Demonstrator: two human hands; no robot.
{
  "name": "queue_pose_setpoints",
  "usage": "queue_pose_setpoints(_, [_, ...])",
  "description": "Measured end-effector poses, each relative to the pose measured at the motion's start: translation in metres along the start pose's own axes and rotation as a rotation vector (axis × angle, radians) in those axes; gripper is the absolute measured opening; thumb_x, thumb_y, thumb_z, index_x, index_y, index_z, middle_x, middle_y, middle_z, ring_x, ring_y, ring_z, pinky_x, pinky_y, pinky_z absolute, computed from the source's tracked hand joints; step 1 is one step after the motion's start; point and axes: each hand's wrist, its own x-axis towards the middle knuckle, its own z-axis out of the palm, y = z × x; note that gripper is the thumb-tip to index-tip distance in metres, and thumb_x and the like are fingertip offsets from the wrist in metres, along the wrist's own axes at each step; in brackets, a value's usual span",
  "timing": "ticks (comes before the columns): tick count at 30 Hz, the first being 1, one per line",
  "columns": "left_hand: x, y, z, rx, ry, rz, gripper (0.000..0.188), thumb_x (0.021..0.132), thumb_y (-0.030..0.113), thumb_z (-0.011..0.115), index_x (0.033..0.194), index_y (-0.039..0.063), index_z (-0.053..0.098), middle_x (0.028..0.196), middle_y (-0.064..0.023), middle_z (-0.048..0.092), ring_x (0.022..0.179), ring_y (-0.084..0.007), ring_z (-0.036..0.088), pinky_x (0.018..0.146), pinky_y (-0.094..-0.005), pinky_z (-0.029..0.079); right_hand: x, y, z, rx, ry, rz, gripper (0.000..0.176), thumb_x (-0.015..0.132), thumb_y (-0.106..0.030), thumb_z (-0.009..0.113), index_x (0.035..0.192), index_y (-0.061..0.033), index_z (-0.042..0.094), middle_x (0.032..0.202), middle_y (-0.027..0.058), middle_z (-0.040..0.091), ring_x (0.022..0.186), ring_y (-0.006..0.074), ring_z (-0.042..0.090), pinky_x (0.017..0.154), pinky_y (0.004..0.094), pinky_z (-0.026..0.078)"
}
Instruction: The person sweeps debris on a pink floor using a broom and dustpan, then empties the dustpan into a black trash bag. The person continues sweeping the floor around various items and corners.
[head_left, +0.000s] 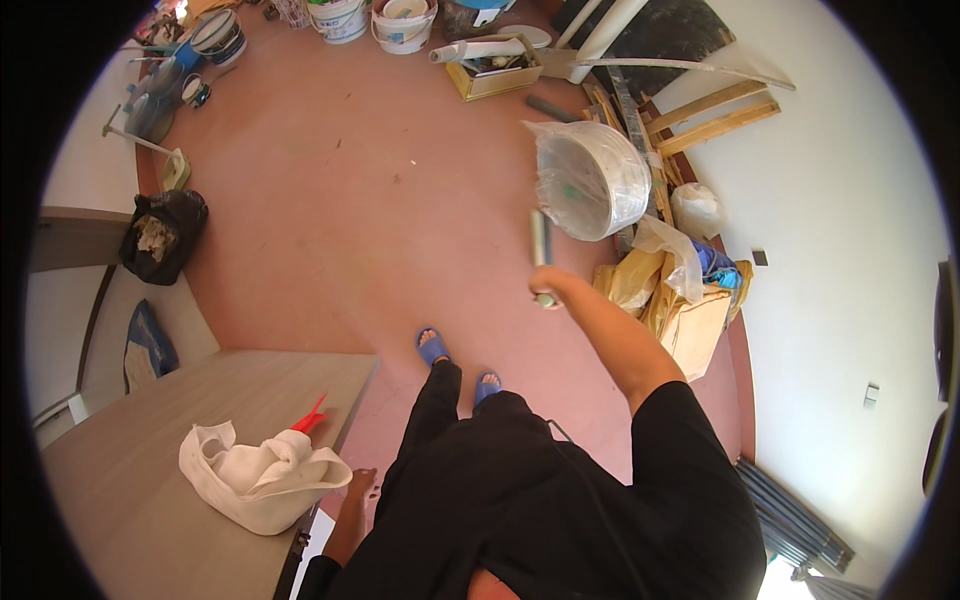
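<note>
My right hand (550, 283) is closed around a cylindrical tool (538, 238) with a pale, metallic-looking shaft; its rounded end shows below my fist. It is held out over the reddish floor, just left of a large round tub wrapped in clear plastic (592, 180). At my side, my left hand (364, 484) hangs beside the edge of a wooden tabletop (150, 465); its fingers are partly hidden, and no object shows in it. A crumpled cream cloth (262, 480) lies on that tabletop near my left hand, with a red pointed object (310, 417) behind it.
Buckets (405, 34) and a cardboard box of tools (495, 75) stand at the far side. Wooden planks (712, 109) lean along the right wall, above plastic-covered packages (694, 322). A black bag (165, 236) sits at left. Blue sandals (433, 346) are on my feet.
</note>
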Motion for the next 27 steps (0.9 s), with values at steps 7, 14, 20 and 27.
queue_pose_setpoints(7, [-0.014, -0.056, 0.028, -0.090, 0.032, -0.059, 0.036, 0.089, 0.031, 0.061, 0.108, 0.000, 0.058, 0.090, -0.0119, 0.061, 0.072, -0.0281, 0.064, 0.062, -0.0437, 0.053, -0.131, -0.083, 0.059, -0.168, 0.076, -0.525, 0.039, 0.080, -0.002, 0.047, 0.117, -0.0016, 0.057, 0.076, 0.0179, 0.065, 0.055, 0.0255, 0.064, 0.046, 0.0421, 0.051])
queue_pose_setpoints(14, [-0.026, -0.050, 0.021, -0.160, 0.053, -0.090, 0.034, 0.088, 0.031, 0.061, 0.102, 0.000, 0.060, 0.086, -0.0117, 0.062, 0.071, -0.0282, 0.064, 0.062, -0.0438, 0.053, -0.164, -0.076, 0.001, -0.435, 0.317, -0.504, 0.061, 0.079, -0.005, 0.052, 0.138, -0.0079, 0.042, 0.093, 0.0235, 0.066, 0.079, 0.0339, 0.068, 0.068, 0.0451, 0.054])
queue_pose_setpoints(20, [-0.043, -0.034, -0.054, -0.188, 0.138, -0.153, 0.033, 0.088, 0.032, 0.062, 0.097, 0.000, 0.061, 0.083, -0.0115, 0.062, 0.069, -0.0283, 0.064, 0.061, -0.0439, 0.052, -0.083, -0.108, -0.051, -0.657, 0.553, -0.425, 0.065, 0.080, -0.012, 0.055, 0.141, -0.0053, 0.033, 0.105, 0.0249, 0.066, 0.097, 0.0390, 0.066, 0.083, 0.0459, 0.052])
queue_pose_setpoints(27, [-0.062, 0.013, -0.059, -0.162, 0.224, -0.156, 0.032, 0.087, 0.032, 0.063, 0.091, 0.001, 0.063, 0.079, -0.0113, 0.063, 0.067, -0.0285, 0.064, 0.061, -0.0440, 0.051, 0.006, -0.170, -0.067, -0.519, 0.579, -0.323, 0.063, 0.081, -0.016, 0.057, 0.139, 0.0008, 0.039, 0.110, 0.0262, 0.064, 0.104, 0.0373, 0.064, 0.092, 0.0456, 0.049])
